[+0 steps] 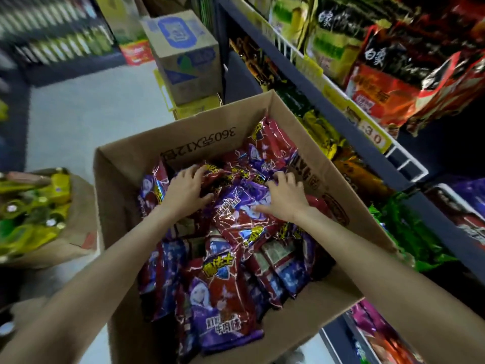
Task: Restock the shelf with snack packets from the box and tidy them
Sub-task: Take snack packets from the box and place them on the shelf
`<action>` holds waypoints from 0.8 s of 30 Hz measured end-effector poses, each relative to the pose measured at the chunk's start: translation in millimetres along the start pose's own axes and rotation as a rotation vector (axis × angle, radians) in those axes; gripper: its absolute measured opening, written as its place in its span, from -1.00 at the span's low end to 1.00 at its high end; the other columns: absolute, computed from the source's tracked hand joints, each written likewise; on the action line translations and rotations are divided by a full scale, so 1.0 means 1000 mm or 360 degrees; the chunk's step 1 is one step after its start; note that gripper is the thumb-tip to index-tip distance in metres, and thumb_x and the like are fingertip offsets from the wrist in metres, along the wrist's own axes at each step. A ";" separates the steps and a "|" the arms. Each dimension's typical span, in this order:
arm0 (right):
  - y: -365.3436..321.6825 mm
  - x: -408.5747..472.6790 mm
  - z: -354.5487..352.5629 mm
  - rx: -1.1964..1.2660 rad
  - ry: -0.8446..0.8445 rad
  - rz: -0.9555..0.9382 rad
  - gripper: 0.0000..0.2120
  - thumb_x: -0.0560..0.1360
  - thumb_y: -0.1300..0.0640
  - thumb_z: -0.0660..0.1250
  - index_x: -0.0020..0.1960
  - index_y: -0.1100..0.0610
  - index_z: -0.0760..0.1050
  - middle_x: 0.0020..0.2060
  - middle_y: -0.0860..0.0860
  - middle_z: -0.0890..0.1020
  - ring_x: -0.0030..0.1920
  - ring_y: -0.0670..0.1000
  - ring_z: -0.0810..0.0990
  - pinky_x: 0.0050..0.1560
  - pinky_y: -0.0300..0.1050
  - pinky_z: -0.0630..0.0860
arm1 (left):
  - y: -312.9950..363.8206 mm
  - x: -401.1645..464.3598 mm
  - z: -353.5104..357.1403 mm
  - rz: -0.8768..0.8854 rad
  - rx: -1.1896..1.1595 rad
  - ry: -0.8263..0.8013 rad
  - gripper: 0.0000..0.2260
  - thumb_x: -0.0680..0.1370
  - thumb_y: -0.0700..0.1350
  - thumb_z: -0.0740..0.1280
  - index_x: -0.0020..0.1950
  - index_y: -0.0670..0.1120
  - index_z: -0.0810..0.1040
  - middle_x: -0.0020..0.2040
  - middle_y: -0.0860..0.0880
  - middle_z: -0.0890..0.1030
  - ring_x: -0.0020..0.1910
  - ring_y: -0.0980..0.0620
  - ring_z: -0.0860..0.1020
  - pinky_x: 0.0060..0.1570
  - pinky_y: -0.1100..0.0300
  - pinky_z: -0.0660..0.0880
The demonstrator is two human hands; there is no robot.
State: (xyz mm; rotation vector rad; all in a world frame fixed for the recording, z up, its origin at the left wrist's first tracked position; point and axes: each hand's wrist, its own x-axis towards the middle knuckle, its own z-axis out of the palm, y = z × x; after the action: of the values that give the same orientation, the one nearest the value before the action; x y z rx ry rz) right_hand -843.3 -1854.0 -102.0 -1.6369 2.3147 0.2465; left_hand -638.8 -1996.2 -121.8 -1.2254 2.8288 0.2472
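While both bare arms reach down from the near edge, the tall dark metal shelf (338,111) runs along the right side, its tiers packed with green, red and black snack bags behind white wire fronts and yellow price strips. Just left of it, on the pale floor (86,122), stands the large open brown cardboard box (199,137), heaped with glossy red-and-purple snack packets (223,306) that lie jumbled at all angles. Beyond the box sits a smaller closed carton with blue printing (183,51) on a yellow base. At the left edge a brown paper bag (76,227) holds yellow-green packets. The left hand (186,187) lies on the heap towards the far left of the box, its fingers curled into the packets there. The right hand (283,195) rests on a purple-faced packet near the middle, fingers bent and pressing its wrapper, thumb spread towards the left hand.
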 end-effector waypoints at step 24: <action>0.031 -0.009 -0.003 0.0105 -0.0051 0.0222 -0.43 0.42 -0.15 0.42 0.27 0.15 0.36 0.18 0.11 0.51 0.23 0.15 0.41 0.11 -0.02 0.41 | 0.015 0.008 0.003 0.0647 -0.0168 0.0274 -0.56 0.49 -0.14 0.40 0.36 -0.10 0.44 0.23 -0.11 0.53 0.19 -0.13 0.50 -0.10 -0.04 0.60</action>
State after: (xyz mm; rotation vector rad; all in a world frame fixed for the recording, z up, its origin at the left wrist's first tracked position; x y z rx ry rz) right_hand -870.2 -1836.6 -97.3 -1.4328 2.3890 0.2223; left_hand -655.3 -1991.5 -123.4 -0.7005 3.2331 0.3227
